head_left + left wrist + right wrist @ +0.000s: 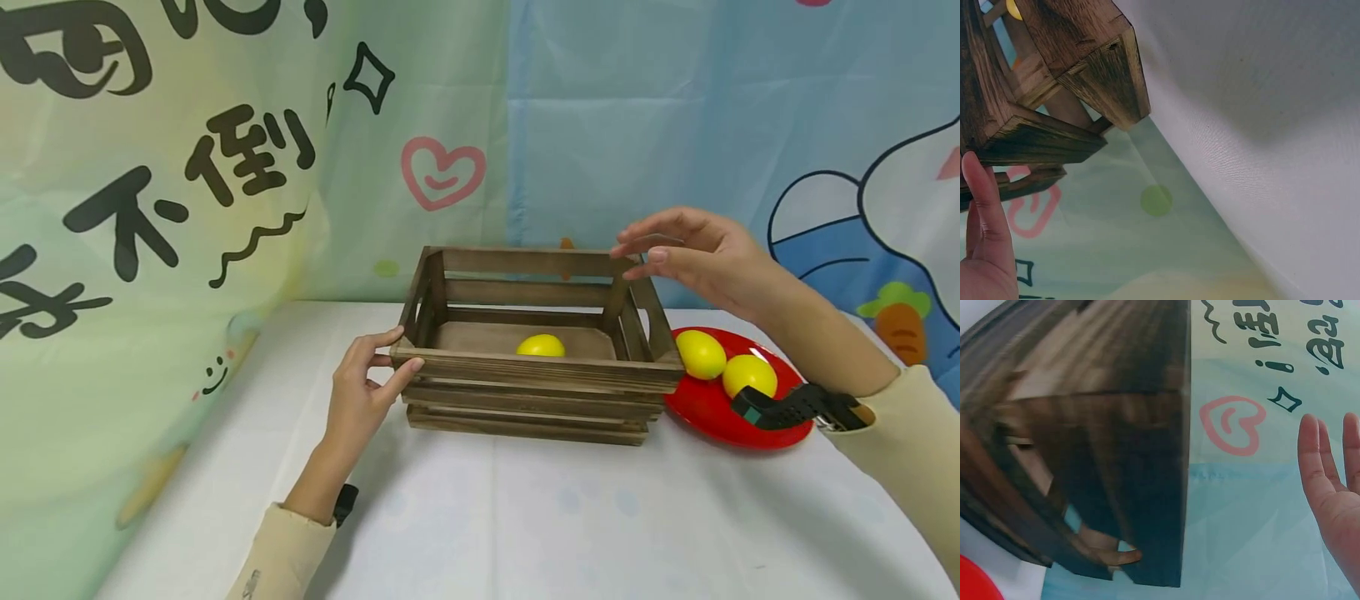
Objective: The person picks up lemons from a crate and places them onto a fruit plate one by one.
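A brown slatted wooden crate (525, 371) stands on the white table, with one yellow lemon (541, 345) inside it. My left hand (362, 382) holds the crate's front left corner, thumb at the front rim and fingers by the side. In the left wrist view, a finger of the left hand (990, 231) meets the crate's edge (1041, 134). Above the crate's right side, my right hand (701, 254) hangs with fingers extended and nothing in it. Two more lemons (701, 354) lie on a red plate (708, 412) to the crate's right, below the right forearm.
The white tablecloth (465, 517) stretches in front of the crate. Behind the table hangs a printed curtain (600, 158) with a heart, dark characters and cartoon figures. A dark strap (806, 407) circles the right wrist over the plate.
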The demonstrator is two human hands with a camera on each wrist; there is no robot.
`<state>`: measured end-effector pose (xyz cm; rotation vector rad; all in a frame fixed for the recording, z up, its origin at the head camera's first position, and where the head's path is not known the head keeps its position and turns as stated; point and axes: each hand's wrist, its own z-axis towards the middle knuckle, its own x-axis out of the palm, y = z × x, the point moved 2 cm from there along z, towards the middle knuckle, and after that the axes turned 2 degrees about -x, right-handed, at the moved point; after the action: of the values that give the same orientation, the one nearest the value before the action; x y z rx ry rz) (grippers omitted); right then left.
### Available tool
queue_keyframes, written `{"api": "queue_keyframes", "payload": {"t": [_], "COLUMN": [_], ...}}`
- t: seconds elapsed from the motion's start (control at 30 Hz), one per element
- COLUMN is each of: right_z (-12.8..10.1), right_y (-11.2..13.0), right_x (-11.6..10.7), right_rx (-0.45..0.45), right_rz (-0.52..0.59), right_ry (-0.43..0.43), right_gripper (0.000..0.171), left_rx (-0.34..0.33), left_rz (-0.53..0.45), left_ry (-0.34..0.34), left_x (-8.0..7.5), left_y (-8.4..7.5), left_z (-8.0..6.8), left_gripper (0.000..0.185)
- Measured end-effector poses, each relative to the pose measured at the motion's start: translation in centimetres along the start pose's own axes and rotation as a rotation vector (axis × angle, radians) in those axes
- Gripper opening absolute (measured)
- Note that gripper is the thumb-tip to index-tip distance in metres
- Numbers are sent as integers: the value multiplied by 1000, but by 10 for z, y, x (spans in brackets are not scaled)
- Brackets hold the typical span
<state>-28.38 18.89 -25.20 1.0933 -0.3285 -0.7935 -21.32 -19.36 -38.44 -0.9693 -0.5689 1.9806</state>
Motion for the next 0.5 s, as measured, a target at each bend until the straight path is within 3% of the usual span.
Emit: {"api": "queue_keyframes", "payload": {"t": [0.23,0.5], "right_z": [24,45], "right_y": [-2,-13], "right_x": [1,-14], "right_rx": [10,11], "right_rz": [16,128], "right_ry": [-54,-35], "right_gripper": [28,28], "left_rx": [-6,7], "left_rz": [13,6], "left_ry": [2,-5], "left_x": [-1,0], "left_y": [3,3], "left_z": [1,1], "left_gripper": [44,46]}}
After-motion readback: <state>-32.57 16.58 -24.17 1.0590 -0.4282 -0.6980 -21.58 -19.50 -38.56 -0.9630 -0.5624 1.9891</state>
